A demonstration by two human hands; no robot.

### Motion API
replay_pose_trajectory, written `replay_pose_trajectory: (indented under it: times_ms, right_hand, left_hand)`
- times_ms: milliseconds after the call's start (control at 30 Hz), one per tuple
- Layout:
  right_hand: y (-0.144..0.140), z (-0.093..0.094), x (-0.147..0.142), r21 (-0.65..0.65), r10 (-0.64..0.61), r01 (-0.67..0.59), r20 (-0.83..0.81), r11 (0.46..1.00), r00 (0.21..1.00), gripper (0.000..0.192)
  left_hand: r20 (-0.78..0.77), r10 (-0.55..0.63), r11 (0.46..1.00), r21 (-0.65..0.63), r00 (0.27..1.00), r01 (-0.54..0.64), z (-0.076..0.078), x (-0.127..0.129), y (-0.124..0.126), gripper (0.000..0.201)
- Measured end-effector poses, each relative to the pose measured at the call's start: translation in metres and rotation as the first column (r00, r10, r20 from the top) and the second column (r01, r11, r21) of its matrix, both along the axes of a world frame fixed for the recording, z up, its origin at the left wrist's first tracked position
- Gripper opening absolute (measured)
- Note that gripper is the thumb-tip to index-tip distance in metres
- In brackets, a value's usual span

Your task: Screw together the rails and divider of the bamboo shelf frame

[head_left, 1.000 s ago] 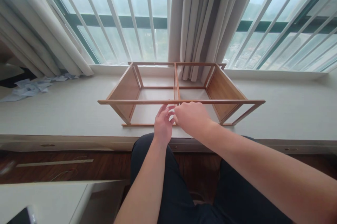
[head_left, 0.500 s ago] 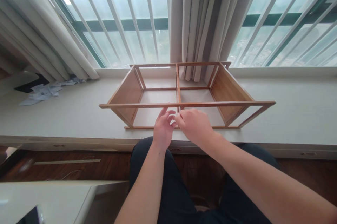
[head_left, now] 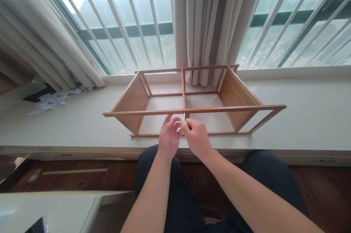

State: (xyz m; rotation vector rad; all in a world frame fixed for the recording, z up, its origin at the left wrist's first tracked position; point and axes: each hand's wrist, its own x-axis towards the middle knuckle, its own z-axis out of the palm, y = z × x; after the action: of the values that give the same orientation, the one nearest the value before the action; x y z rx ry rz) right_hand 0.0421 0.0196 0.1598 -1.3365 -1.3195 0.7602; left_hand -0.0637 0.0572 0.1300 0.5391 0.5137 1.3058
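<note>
Right hand [head_left: 196,134] pinches a small metal piece [head_left: 184,117], kind unclear, just under the wooden frame [head_left: 192,109]'s front rail; our left hand [head_left: 168,136] meets it, fingers loosely curled. Both have dropped slightly from the rail. Frame lies near the sill [head_left: 301,116]'s front edge, crumpled paper [head_left: 52,99] far left.

Grey curtains [head_left: 204,21] hang before the barred window [head_left: 131,21]. Crumpled paper [head_left: 53,99] lies on the sill [head_left: 307,112].
</note>
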Motion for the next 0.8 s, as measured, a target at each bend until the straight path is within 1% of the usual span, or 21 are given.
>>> replay_pose_trajectory:
  times_ms: [67,133,167,200,300,367,467,533,633,733,800]
  right_hand:
    - [0.0,-0.003,-0.002,0.004,0.023,-0.023,-0.112,1.0,0.993,0.04]
    - [0.0,-0.009,-0.005,0.022,0.039,-0.035,-0.238,0.999,0.971,0.041]
    - [0.0,-0.012,-0.006,0.035,0.04,-0.031,-0.264,0.999,0.964,0.041]
    - [0.0,-0.015,-0.007,0.049,0.037,-0.025,-0.258,0.998,0.965,0.041]
    - [0.001,-0.02,-0.009,0.052,0.041,-0.033,-0.167,0.998,0.985,0.041]
    - [0.002,-0.023,-0.007,0.021,0.064,-0.062,-0.141,0.998,0.988,0.042]
    - [-0.004,-0.033,0.002,-0.04,0.111,-0.116,-0.119,0.992,0.987,0.043]
    - [-0.015,-0.046,0.014,-0.09,0.152,-0.159,-0.077,0.983,0.985,0.043]
    - [-0.041,-0.075,0.043,-0.188,0.211,-0.206,0.008,0.96,0.977,0.043]
    - [-0.07,-0.107,0.079,-0.293,0.228,-0.195,0.08,0.936,0.97,0.043]
    - [-0.086,-0.126,0.101,-0.351,0.223,-0.17,0.118,0.921,0.968,0.043]
  left_hand:
    - [-0.031,0.004,1.0,0.013,1.0,-0.004,0.0,0.0,0.0,0.039]
    - [-0.058,0.012,1.0,0.016,0.998,-0.011,-0.001,0.0,0.001,0.038]
    - [-0.065,0.013,1.0,0.012,0.998,-0.012,-0.002,0.0,0.001,0.037]
    - [-0.068,0.012,1.0,0.007,0.998,-0.012,-0.002,0.0,0.001,0.037]
    - [-0.064,0.007,1.0,-0.021,0.998,-0.008,-0.003,0.002,0.001,0.036]
    - [-0.063,0.009,0.999,-0.034,0.998,-0.011,-0.004,0.003,0.002,0.038]
    - [-0.079,0.01,1.0,-0.01,0.997,-0.011,-0.004,0.003,0.002,0.039]
    - [-0.146,0.012,1.0,0.015,0.989,-0.01,-0.004,0.002,0.002,0.04]
    - [-0.287,0.043,0.999,0.024,0.957,-0.038,-0.005,-0.002,0.002,0.037]
    - [-0.406,0.079,0.997,0.029,0.91,-0.074,-0.01,-0.007,0.001,0.033]
    - [-0.514,0.111,0.994,0.058,0.85,-0.094,-0.016,-0.01,0.002,0.029]
